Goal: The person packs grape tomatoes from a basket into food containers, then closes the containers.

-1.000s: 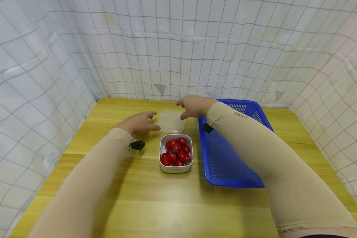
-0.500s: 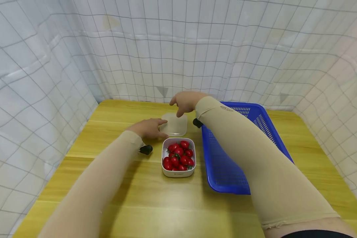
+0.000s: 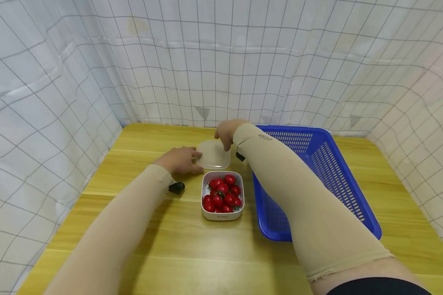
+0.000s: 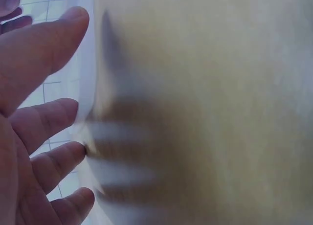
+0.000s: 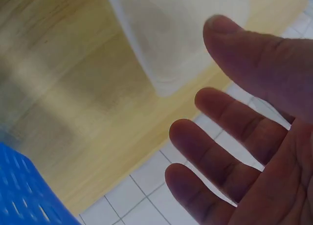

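Observation:
A translucent whitish square lid (image 3: 215, 157) lies flat on the wooden table, just beyond a white box (image 3: 223, 217) filled with red cherry tomatoes (image 3: 221, 196). My left hand (image 3: 179, 160) is at the lid's left edge, thumb and fingers spread; in the left wrist view its fingertips (image 4: 73, 154) come close to that edge, and I cannot tell whether they touch. At the lid's far right corner is my right hand (image 3: 229, 132), fingers pointing down. The right wrist view shows this hand's thumb and fingers apart, with the lid (image 5: 181, 44) beyond them and nothing held.
A blue perforated plastic basket (image 3: 266, 230) stands at the right, partly beneath my right forearm. White cloth (image 3: 221, 73) with a dark grid hangs behind the table and at both sides. Bare wood (image 3: 206, 258) stretches in front of the tomato box.
My right hand has come left, over the lid's far right corner, and then lowered toward it. My left hand has moved in close to the lid's left edge. The lid has shifted slightly left.

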### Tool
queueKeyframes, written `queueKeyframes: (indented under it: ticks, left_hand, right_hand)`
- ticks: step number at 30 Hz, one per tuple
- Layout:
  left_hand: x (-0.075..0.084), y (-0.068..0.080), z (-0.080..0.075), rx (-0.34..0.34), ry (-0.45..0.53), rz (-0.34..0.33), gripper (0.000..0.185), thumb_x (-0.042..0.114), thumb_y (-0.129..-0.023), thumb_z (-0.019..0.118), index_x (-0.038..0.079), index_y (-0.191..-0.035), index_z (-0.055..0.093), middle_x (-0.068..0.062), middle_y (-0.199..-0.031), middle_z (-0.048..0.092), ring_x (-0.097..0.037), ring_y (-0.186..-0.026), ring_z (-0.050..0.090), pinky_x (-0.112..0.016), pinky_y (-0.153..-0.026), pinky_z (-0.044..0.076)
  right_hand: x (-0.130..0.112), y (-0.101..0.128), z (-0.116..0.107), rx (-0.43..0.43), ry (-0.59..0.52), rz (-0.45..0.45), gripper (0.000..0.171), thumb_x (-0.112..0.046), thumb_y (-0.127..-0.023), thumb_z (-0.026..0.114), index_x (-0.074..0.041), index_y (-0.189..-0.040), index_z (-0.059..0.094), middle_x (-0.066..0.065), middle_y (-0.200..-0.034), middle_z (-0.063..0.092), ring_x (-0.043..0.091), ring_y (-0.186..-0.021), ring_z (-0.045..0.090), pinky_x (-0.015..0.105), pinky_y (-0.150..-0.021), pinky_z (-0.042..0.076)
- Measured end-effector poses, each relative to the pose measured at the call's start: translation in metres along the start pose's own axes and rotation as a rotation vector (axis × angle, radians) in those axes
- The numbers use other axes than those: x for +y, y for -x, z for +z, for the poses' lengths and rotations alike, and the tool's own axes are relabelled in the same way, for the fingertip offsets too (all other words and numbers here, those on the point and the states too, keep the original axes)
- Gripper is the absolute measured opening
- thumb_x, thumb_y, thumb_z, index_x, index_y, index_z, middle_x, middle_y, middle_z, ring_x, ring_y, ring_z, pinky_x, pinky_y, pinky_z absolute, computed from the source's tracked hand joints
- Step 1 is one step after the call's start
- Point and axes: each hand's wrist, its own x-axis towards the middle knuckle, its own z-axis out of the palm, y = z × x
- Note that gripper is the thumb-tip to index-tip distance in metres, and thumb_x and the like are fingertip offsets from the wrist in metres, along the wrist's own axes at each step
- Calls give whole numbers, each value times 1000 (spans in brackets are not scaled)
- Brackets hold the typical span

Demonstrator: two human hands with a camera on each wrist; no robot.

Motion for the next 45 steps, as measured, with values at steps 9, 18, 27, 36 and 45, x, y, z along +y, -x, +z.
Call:
queueKeyframes:
  ticks: [9, 18, 27, 36, 45]
  left_hand:
    - [-4, -3, -1, 41, -17, -2, 67, 48, -95, 73, 10, -149, 61, -20, -163, 46, -46, -148, 47, -63, -127, 27]
    - [-4, -9, -8, 92, 109, -42, 84, 45, -90, 81, 11, -158, 46, -15, -155, 55, -39, -140, 53, -56, -121, 39]
    - [-10, -16, -14, -30, 65, -88, 116, 61, -87, 78, 10, -170, 15, -22, -175, 17, -59, -158, 8, -72, -127, 8]
    - [-17, -13, -11, -44, 60, -99, 118, 62, -82, 82, 9, -168, 22, -26, -174, 13, -59, -158, 7, -74, -126, 8]
    - [-19, -19, -4, -20, 113, -84, 120, 57, -79, 88, 4, -165, 25, -25, -174, 17, -58, -158, 6, -73, -126, 6]
  right_hand:
    - [1, -8, 16, 6, 95, 20, 37, -24, -88, 83, -13, -122, 74, 2, -120, 70, 21, -107, 61, 36, -96, 55]
    - [2, 1, 24, 46, 83, 20, 32, -23, -85, 86, -12, -113, 72, 0, -108, 65, 19, -99, 56, 35, -94, 54]
    - [4, -8, 31, 60, 108, -43, 27, -29, -79, 88, -12, -94, 74, 1, -96, 65, 19, -91, 54, 35, -89, 55]
    - [-6, -20, 39, 61, 118, -60, 29, -31, -80, 88, -13, -97, 73, 1, -95, 59, 18, -90, 50, 33, -89, 52]
    - [-8, -28, 44, 43, 130, -51, 29, -28, -80, 87, -14, -102, 73, -1, -95, 60, 18, -90, 51, 32, -86, 52]
